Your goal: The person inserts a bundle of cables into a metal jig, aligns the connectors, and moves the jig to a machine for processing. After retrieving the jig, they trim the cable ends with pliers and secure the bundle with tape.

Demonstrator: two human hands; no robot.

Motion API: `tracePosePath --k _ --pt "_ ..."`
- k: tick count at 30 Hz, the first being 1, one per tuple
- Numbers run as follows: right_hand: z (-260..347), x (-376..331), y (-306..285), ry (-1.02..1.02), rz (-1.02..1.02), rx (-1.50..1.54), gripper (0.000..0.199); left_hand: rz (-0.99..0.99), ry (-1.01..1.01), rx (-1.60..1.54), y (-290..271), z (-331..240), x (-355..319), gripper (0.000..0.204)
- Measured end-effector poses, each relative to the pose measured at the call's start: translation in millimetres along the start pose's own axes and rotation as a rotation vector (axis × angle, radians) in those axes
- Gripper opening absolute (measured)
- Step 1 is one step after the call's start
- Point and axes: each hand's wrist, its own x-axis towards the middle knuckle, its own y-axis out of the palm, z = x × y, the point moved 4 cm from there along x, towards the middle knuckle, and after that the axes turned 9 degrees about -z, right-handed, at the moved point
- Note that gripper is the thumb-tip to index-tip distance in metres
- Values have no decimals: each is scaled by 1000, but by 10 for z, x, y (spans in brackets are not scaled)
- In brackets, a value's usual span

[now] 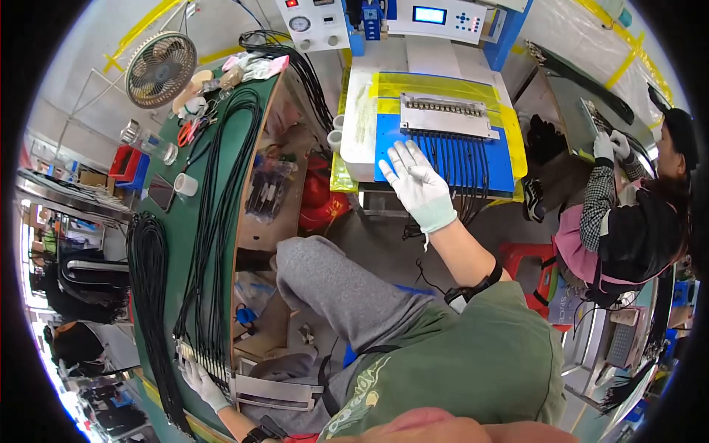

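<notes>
My right hand (pixel 422 188), in a white glove, is open with its fingers spread, palm showing. It hovers at the front left edge of a blue plate (pixel 389 133) on the machine's bed. On that plate lies a silver metal fixture (pixel 443 119), with a row of black cables (pixel 461 159) running from it toward me. At the lower left, my gloved left hand (pixel 201 384) closes on a second metal cable holder (pixel 193 356), where long black cables (pixel 210 244) on the green table end in a row. Part of its grip is hidden. A slotted silver plate (pixel 275 393) lies beside that hand.
The machine (pixel 436 18) with a screen and gauge stands ahead. On the green table (pixel 164 247) are a cable bundle (pixel 150 295), scissors (pixel 185 134), a white roll (pixel 186 184) and a fan (pixel 160 70). At right, a co-worker (pixel 628 207) sits near a red stool (pixel 521 258).
</notes>
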Motion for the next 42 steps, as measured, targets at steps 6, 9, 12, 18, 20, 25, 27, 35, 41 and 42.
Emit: tracePosePath --k 6,9,12,18,20,25,27,35,41,42 --pt "34 23 -106 13 -78 57 70 21 -24 29 40 -4 -19 38" --pt "15 -84 -23 26 -133 81 73 48 -19 57 -34 56 -32 38" --pt "-7 -161 83 52 -202 121 75 71 0 88 -127 80 -69 38" --pt "-56 -127 381 32 -2 96 73 39 40 50 -129 116 -79 38" --pt "-71 -107 415 25 19 108 73 42 -46 22 -110 111 -55 38" --pt "-76 -49 273 31 -42 126 73 63 -14 37 -81 -57 26 38" --pt "-88 -14 271 39 -27 128 73 54 -30 35 -82 -52 1 38" --pt "-20 103 141 43 74 136 46 61 -68 25 16 -213 42 38" --pt "-108 1 171 87 248 209 18 36 -17 29 -30 36 -4 38" --pt "-125 -41 192 91 197 180 16 40 -13 33 -30 53 -1 38"
